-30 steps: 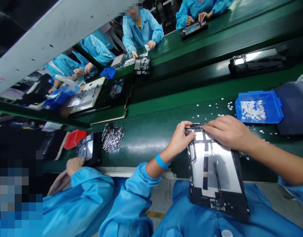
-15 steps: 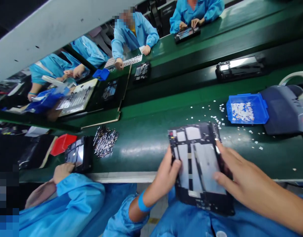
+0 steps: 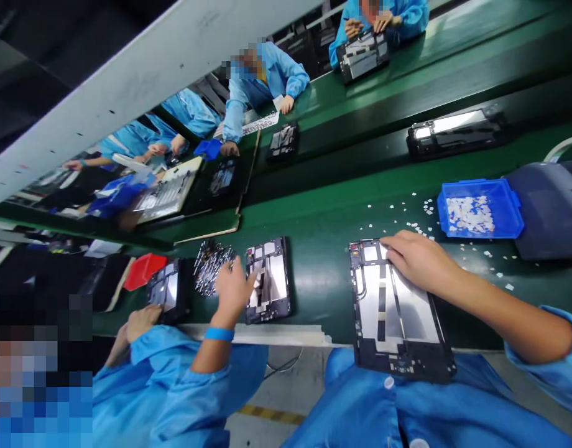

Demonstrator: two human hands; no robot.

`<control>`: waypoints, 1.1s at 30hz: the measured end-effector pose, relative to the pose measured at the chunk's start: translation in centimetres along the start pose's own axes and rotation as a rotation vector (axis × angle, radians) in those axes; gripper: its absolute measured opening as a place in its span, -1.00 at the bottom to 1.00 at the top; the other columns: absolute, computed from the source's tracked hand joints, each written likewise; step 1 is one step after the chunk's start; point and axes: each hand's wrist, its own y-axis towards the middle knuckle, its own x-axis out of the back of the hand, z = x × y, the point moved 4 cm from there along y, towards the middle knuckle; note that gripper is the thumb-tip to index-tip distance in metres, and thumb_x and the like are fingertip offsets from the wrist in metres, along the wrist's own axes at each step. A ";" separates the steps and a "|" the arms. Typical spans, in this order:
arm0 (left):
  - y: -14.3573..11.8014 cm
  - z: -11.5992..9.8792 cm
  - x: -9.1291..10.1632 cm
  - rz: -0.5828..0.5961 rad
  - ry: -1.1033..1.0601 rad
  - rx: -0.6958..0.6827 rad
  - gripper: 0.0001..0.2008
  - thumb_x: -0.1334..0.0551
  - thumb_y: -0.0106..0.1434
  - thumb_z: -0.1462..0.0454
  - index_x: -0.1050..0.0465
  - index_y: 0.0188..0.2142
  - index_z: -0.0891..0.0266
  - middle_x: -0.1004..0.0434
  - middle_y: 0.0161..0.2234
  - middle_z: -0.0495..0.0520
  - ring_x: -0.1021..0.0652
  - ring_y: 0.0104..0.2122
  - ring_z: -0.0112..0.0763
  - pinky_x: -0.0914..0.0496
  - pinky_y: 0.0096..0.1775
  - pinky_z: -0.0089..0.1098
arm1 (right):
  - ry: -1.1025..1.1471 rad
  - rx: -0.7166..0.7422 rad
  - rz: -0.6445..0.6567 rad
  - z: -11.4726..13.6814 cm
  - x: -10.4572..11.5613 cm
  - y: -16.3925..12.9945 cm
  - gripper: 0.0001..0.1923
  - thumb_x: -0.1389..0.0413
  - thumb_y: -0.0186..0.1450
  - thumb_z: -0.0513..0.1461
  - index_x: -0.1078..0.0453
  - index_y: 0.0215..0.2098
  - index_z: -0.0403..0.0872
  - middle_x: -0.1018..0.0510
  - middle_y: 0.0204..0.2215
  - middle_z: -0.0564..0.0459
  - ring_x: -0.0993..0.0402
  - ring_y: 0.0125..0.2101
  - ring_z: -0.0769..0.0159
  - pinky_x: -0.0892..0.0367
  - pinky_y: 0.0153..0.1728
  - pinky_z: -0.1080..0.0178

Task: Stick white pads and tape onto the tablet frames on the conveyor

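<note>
Both hands work apart: the right hand (image 3: 416,258) lies flat, fingers loosely spread, on the top right corner of the large black tablet back frame with silver panels (image 3: 393,311), which lies at the near edge of the green conveyor table (image 3: 323,218). At nine o'clock from it, the left hand (image 3: 232,287) rests open on the smaller black frame (image 3: 272,280), gripping nothing. A blue plastic tray of white bits (image 3: 479,208) sits at two o'clock.
</note>
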 end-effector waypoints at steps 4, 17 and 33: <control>-2.7 -11.0 -2.7 -0.005 -0.053 -0.545 -0.78 -0.17 0.44 0.24 -0.58 -0.05 0.18 -0.60 -0.10 0.19 -0.56 -0.02 -0.10 -0.43 0.10 -0.10 | -0.048 0.034 0.088 1.0 -0.5 2.5 -0.61 0.04 0.47 -0.27 -0.56 0.08 -0.14 -0.60 -0.15 -0.16 -0.52 -0.20 0.13 -0.34 -0.16 0.15; -4.1 -19.9 -10.5 0.084 -0.286 -0.691 -0.78 -0.14 0.48 0.32 -0.59 -0.09 0.15 -0.60 -0.15 0.12 -0.57 -0.09 -0.24 -0.48 0.01 -0.23 | 0.097 0.021 0.041 2.0 -0.8 3.3 -0.59 0.04 0.46 -0.32 -0.59 0.11 -0.08 -0.64 -0.11 -0.13 -0.57 -0.12 0.16 -0.38 -0.07 0.18; -6.0 -19.5 -11.1 0.351 -1.054 -0.096 -0.73 -0.31 0.35 0.26 -0.54 0.02 0.26 -0.70 -0.13 0.18 -0.68 -0.13 -0.30 -0.55 -0.04 -0.28 | -0.202 0.231 -0.068 5.9 -2.5 0.3 -0.53 0.02 0.41 -0.42 -0.48 0.22 -0.20 -0.65 -0.07 -0.20 -0.53 -0.19 0.09 -0.42 -0.13 0.10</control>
